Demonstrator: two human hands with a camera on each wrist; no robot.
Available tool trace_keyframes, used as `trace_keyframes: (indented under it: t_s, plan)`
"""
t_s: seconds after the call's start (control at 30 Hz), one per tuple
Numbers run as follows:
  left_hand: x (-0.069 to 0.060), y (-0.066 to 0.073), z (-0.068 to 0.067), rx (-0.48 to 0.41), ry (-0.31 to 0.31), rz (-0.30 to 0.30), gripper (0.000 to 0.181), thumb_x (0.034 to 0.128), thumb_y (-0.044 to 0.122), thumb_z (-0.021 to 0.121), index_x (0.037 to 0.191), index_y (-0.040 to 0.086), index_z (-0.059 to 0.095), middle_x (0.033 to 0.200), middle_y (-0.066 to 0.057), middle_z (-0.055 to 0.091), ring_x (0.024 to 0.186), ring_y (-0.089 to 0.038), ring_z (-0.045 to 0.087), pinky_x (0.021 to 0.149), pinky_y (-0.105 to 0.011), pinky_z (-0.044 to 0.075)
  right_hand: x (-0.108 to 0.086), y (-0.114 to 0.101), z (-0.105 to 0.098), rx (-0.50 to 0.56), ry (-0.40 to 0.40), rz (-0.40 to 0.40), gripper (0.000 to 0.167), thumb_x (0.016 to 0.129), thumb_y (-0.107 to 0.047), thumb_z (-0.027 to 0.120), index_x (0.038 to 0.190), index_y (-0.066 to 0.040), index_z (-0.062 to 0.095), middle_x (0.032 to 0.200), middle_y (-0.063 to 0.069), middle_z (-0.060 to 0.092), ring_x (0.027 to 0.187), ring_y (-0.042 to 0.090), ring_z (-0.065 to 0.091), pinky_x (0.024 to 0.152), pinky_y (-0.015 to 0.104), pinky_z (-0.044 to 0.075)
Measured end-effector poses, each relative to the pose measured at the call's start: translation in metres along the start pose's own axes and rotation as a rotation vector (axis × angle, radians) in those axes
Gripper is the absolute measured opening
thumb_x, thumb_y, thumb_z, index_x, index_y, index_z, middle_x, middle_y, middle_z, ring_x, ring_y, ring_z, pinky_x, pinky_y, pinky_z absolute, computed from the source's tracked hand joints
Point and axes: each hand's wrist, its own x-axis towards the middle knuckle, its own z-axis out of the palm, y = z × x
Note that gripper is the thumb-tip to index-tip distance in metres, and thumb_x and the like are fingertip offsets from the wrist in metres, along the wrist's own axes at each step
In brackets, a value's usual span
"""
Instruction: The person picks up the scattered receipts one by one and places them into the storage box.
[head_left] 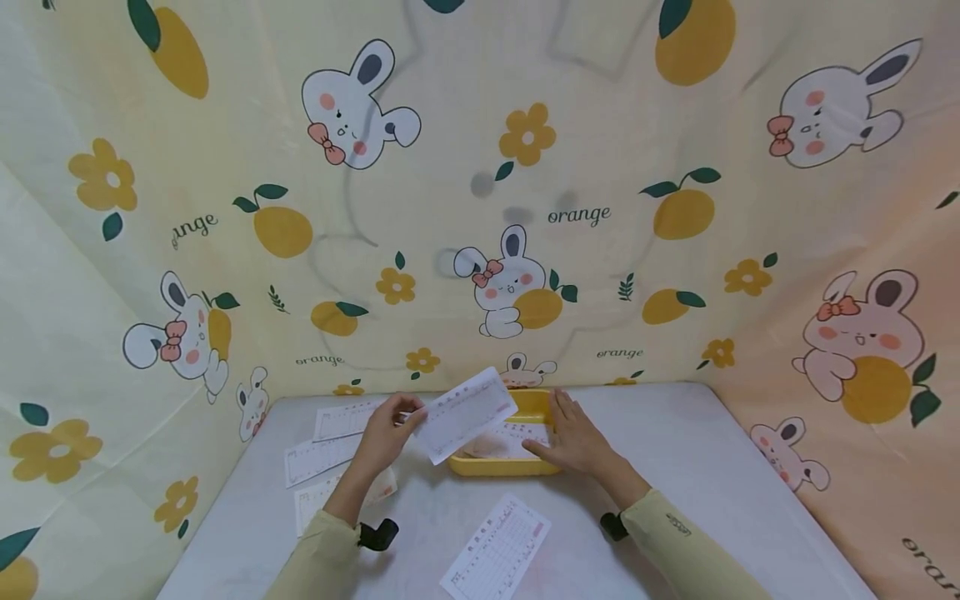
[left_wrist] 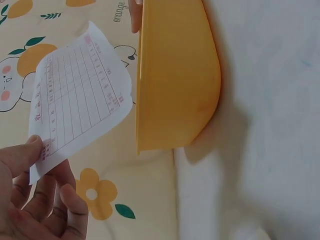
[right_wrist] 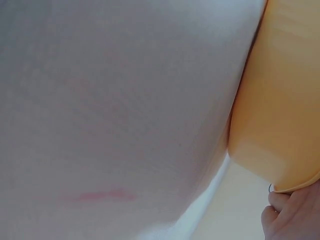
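Head: left grip (head_left: 386,433) pinches one slip (head_left: 467,414), unclenched right grip (head_left: 581,439) touches one basket (head_left: 504,468), four slips (head_left: 497,547) outside.

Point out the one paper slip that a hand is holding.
It's the raised slip, pinched by the left hand. The other slips lie on the white table or in the yellow bin, with no hand gripping them.

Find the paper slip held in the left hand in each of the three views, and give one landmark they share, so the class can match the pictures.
Head: the paper slip is below the centre, tilted, in the left hand.
Left wrist: in the left half, its lower end pinched.
Right wrist: not in it.
Shared landmark: the yellow bin, right of the slip in the left wrist view, at the right edge in the right wrist view.
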Motion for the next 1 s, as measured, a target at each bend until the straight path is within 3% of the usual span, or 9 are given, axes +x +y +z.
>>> trace_keyframes:
  t_s: [0.37,0.73,1.0]
  plan:
    - [0.01,0.0,0.017,-0.045,0.01,0.007,0.012,0.1032,0.017,0.074,0.112,0.01,0.07,0.113,-0.007,0.074,0.115,-0.027,0.069,0.095,-0.04,0.053,-0.002,0.0,-0.002,0.012,-0.002,-0.018,0.121,0.095,-0.08,0.054,0.167,0.008,0.012,0.177,0.027,0.01,0.164,0.043,0.012,0.132,0.056,0.015]
    - [0.016,0.004,0.031,-0.016,-0.013,-0.023,0.013,0.1055,0.02,0.072,0.115,0.011,0.069,0.115,-0.006,0.073,0.112,-0.026,0.068,0.097,-0.044,0.055,-0.003,-0.001,-0.003,-0.002,-0.004,-0.03,0.121,0.096,-0.08,0.054,0.166,0.009,0.013,0.176,0.028,0.01,0.164,0.042,0.012,0.132,0.056,0.014]
    - [0.015,0.001,0.042,0.021,-0.057,-0.048,0.012,0.1059,0.02,0.071,0.116,0.014,0.068,0.114,-0.003,0.072,0.105,-0.021,0.064,0.092,-0.039,0.055,-0.004,-0.003,-0.004,0.012,0.016,-0.036,0.121,0.095,-0.08,0.055,0.167,0.009,0.015,0.176,0.027,0.013,0.163,0.043,0.015,0.131,0.057,0.017]
